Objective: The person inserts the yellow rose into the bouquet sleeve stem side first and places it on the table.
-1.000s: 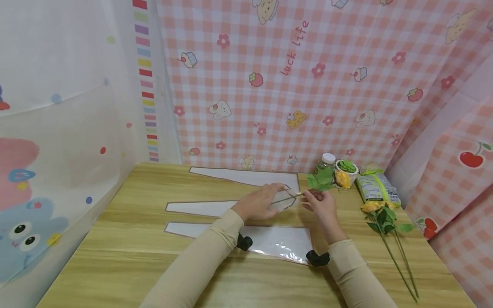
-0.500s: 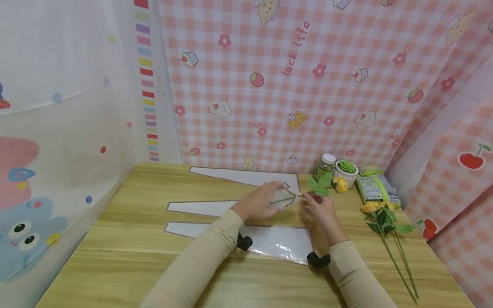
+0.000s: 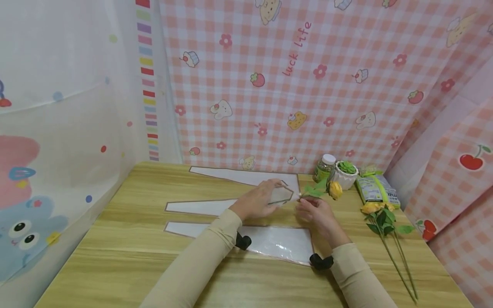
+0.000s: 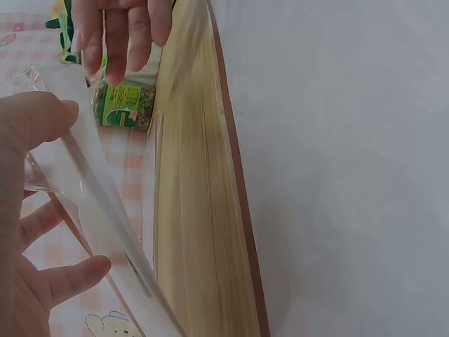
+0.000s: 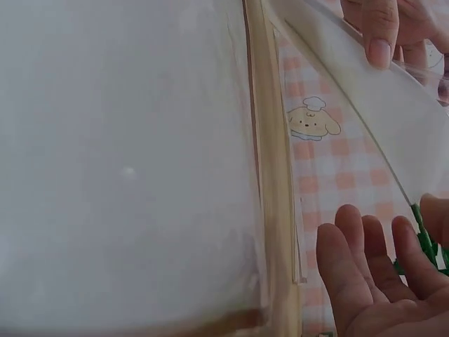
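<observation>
Forearms (image 3: 192, 267) angled inward | left hand (image 3: 254, 202) grips translucent sleeve (image 3: 281, 195) | right hand (image 3: 319, 214) pinches yellow rose (image 3: 335, 190) by stem

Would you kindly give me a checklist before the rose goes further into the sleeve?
1. Left hand holds the clear sleeve: ok.
2. Right hand pinches the yellow rose below its bloom: ok.
3. Stem lies inside the sleeve: ok.
4. Bloom inside the sleeve: not ok, it sticks out.
5. Stem end reaches the sleeve's narrow end: cannot tell.
6. Other roses apart from both hands: ok.
</observation>
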A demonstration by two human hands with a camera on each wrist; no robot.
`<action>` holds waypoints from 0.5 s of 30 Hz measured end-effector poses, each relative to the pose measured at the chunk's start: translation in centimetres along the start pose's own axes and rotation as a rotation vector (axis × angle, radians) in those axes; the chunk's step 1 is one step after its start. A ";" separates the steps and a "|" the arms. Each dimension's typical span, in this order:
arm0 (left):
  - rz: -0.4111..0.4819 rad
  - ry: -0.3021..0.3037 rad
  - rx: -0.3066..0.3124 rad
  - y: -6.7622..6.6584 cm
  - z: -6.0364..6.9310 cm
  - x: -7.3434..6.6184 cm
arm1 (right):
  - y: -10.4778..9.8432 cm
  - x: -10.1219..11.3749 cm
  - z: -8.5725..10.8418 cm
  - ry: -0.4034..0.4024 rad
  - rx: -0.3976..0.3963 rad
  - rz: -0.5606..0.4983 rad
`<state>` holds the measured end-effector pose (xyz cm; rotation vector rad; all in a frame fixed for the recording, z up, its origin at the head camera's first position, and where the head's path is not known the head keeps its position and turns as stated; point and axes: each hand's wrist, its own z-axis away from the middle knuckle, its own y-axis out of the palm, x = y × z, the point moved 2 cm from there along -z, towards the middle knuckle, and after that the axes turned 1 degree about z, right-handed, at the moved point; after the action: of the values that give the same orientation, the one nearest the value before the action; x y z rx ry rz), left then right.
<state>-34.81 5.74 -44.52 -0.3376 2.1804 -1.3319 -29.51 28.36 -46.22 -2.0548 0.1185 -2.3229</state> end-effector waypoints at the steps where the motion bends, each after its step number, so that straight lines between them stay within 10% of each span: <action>1: -0.005 -0.002 -0.001 0.0 0.0 0.0 | -0.1 0.0 0.1 0.003 0.008 0.015; 15: 0.022 -0.034 0.003 0.2 0.3 0.2 | -2.1 1.1 2.7 -0.011 0.285 0.405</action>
<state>-34.79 5.47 -44.85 -0.3321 2.1476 -1.3082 -26.96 30.28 -44.67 -1.7196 0.1732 -1.9572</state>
